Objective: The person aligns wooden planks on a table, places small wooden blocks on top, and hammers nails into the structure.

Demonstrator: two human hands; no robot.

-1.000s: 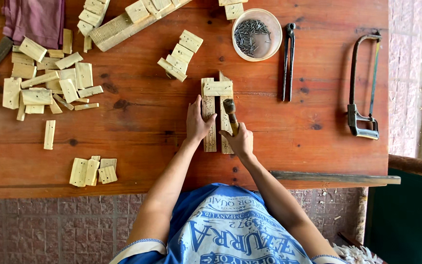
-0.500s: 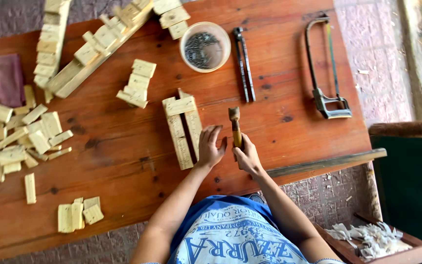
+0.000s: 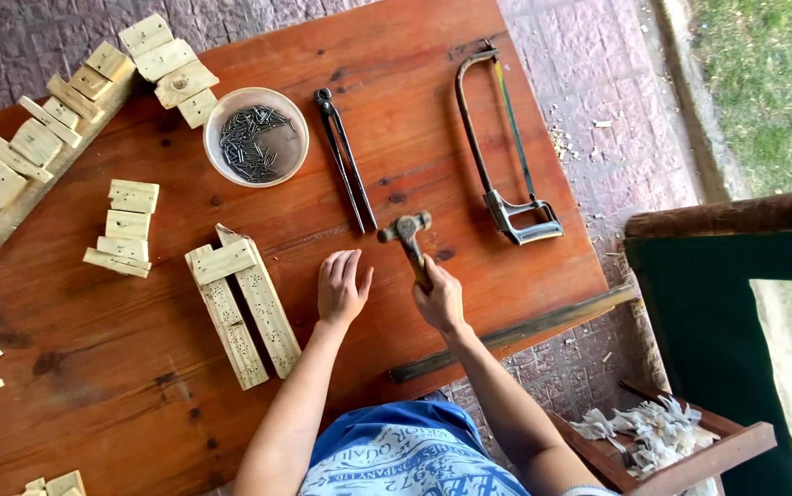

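Resting flat on the red-brown table (image 3: 469,119), the left hand (image 3: 342,287) lies open with fingers spread and holds nothing, while the right hand (image 3: 440,298) is closed round the handle of a small hammer (image 3: 407,231), whose head points up and away from the body over bare wood. A second ago both hands were right at the nailed wooden piece (image 3: 241,308) — two pale slats joined by a short crosspiece at the far end — with the left steadying it and the hammer just above it; now that piece sits apart, to the left of the open hand and untouched, so the hands have come off it and the hammer has drifted right. Judging by that, the hammering on this piece looks paused or finished for the moment. Just beyond the left hand lie dark pincers (image 3: 346,158), and further up a pale bowl of nails (image 3: 256,136); a hacksaw (image 3: 500,152) lies near the right edge of the table. A short stack of wood blocks (image 3: 124,227) sits left of the slats, and more blocks (image 3: 56,115) line a plank at the far left corner — the view itself has swung, so these appear shifted.
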